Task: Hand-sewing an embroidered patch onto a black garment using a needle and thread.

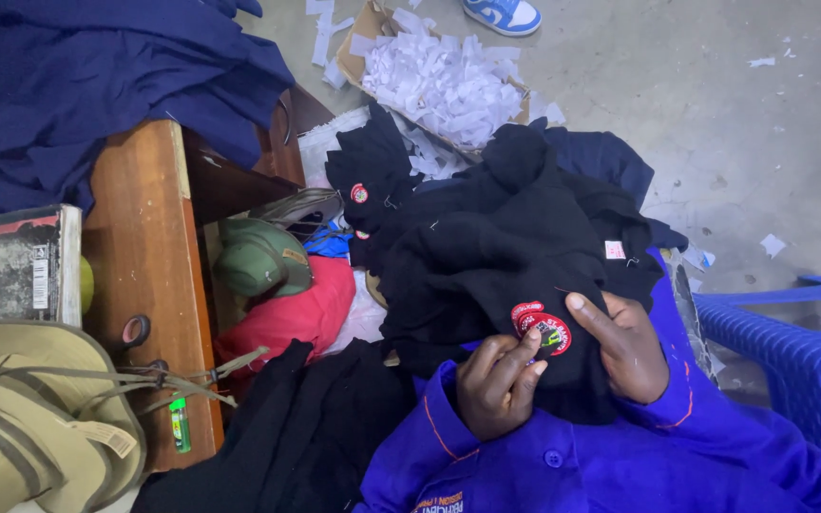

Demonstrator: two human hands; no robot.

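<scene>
From my remote view, one heap of black garments (pixel 496 237) fills the person's lap, its long axis running from the lap up and left toward one cardboard box of white paper scraps (pixel 444 81). One navy cloth pile (pixel 97 85) covers the far end of one wooden table (pixel 144 275). One blue plastic chair (pixel 800 361) stands at right. Two tan brimmed hats (pixel 40 418) sit stacked at the table's near corner, with one book (pixel 11 266) just beyond them. One red cloth (pixel 301 313) lies on the floor beside the table, one green cap (pixel 258 256) resting on it. I count two round red badges: one (pixel 545 331) on the black fabric between the hands, tilted with its top toward upper left, and one small one (pixel 359 193) farther up the heap. The left hand (pixel 498 385) is curled, fingertips pinching fabric at the badge's lower edge. The right hand (pixel 624 347) grips the cloth, thumb extended toward the badge. One green lighter (pixel 180 423) lies on the table edge.
</scene>
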